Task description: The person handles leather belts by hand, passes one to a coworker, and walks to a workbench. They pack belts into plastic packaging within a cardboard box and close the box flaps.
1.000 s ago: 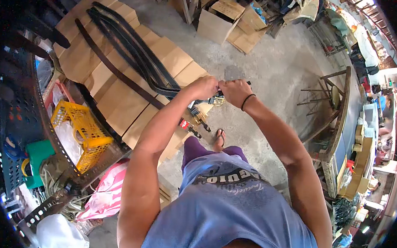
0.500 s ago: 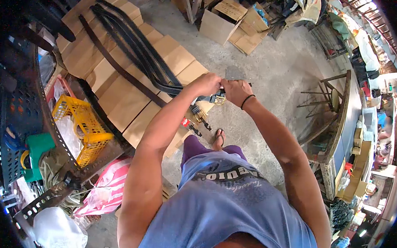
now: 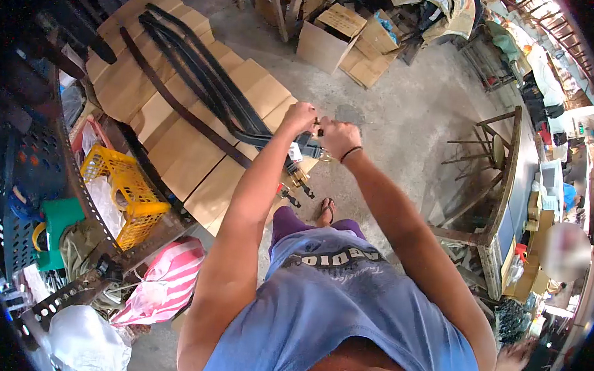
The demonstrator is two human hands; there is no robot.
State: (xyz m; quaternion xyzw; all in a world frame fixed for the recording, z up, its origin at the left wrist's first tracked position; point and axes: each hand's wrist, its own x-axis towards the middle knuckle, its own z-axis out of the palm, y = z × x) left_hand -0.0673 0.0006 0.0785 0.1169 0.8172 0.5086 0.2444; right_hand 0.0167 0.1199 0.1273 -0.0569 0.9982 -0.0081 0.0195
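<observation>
Plainly, the cardboard (image 3: 184, 163) ends just below and beside the hands, its stepped right edge slanting down toward the person's legs. Beyond that edge, bare floor (image 3: 407, 141) spreads to the right, with boxes (image 3: 317, 49) bounding it at the far side and a stool (image 3: 499, 150) and table (image 3: 522, 177) well apart on the right. On the left, a yellow basket (image 3: 125, 200) sits close along the cardboard's near edge.

Both hands meet in front of the body, near the cardboard's right edge. The left hand (image 3: 300, 117) is curled, its fingertips closed on a small dark piece (image 3: 319, 128); the right hand (image 3: 341, 137) is closed on it from the other side. The fingers hide most of the piece, so its shape cannot be told. Black belts (image 3: 233, 115) lie lengthwise on the cardboard, their near ends reaching below the left hand, beside some buckles (image 3: 301, 177). A brown belt (image 3: 180, 109) lies apart to their left.

Both arms stretch forward, the left nearly straight, the right angling inward, with a dark band (image 3: 350, 153) at its wrist.
</observation>
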